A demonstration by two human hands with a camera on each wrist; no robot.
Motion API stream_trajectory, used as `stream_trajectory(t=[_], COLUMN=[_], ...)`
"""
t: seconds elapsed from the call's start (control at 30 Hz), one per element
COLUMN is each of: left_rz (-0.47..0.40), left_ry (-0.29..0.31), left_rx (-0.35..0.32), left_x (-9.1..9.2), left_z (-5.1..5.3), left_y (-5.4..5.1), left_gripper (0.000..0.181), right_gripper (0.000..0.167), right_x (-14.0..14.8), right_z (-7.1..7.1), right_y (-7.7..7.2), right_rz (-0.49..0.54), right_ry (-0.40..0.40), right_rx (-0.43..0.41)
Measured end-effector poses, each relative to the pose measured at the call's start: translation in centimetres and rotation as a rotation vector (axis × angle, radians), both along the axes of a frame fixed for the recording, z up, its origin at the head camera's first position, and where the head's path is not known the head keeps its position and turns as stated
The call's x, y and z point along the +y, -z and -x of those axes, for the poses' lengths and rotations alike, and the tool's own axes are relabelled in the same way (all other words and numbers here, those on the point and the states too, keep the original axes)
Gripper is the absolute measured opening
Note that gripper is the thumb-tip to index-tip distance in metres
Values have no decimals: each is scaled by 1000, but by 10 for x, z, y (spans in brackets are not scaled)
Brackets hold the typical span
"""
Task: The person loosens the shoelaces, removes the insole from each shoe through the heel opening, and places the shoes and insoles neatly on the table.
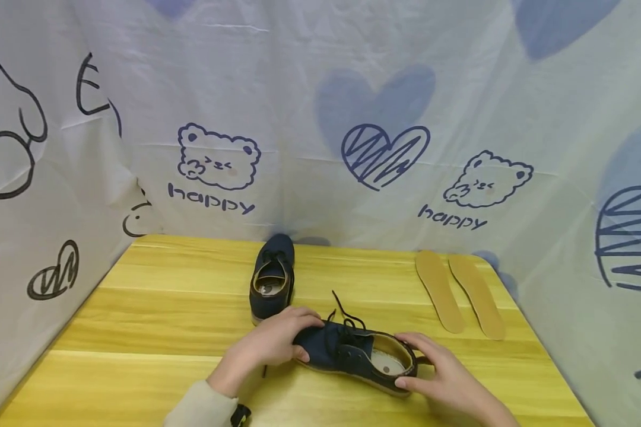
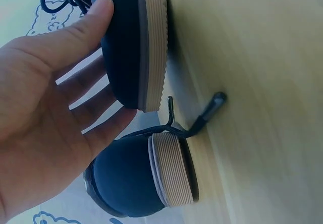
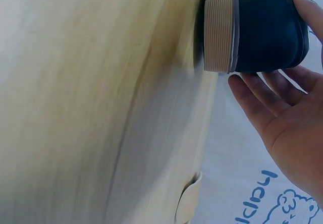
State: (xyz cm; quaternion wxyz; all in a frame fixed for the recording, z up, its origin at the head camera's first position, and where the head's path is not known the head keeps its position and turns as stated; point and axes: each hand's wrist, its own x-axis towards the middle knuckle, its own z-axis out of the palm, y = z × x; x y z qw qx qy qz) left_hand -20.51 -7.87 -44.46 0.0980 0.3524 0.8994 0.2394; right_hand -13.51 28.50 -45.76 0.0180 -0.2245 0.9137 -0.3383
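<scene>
A dark navy lace-up shoe (image 1: pixel 320 347) with a tan ribbed sole lies sideways in front of me, its toe to the left. My left hand (image 1: pixel 278 339) grips the toe, thumb on the near side and fingers across the far side. At the heel, my right hand (image 1: pixel 442 375) holds the shoe between thumb and fingers. Black laces (image 1: pixel 347 308) stick up loosely from it. The matching shoe (image 1: pixel 281 244) stands behind the left hand with its toe pointing away. In the left wrist view its heel (image 2: pixel 126 176) shows below the held toe.
Two tan insoles (image 1: pixel 440 290) lie side by side at the back right of the yellow wood-grain table (image 1: pixel 176 296). A white printed cloth (image 1: pixel 299 118) hangs along the back and sides. A dark lace end (image 1: pixel 264 371) shows below the left hand.
</scene>
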Motion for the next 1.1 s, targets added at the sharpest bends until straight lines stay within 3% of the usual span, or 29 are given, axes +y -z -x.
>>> stream_trajectory(t=[0.33,0.6,0.7,0.8,0.93,1.1], left_rz=[-28,-17,-54,-132,-226,-274], left_ry=[-38,-134,-169,-182,-150,-103], left_rx=[138,275,242,158,56,-68], left_x=[7,13,13,11,7,6], left_z=[9,10,6,-1,-13,-31], left_y=[3,9,10,11,10,6], left_gripper=[46,37,31,26,26,28], right_gripper=[67,66,67,68,69,73], right_x=[-1,-5,-9,-14,-24,-34], right_z=[-5,-10,-13,-15,-16,-16], right_y=[-1,2,2,1,-2,-3], right_rz=[110,194,203,202,188,168], right_ry=[-33,-47,-10,44,115,175], right_rx=[-69,-155,-203,-253,-308,-292])
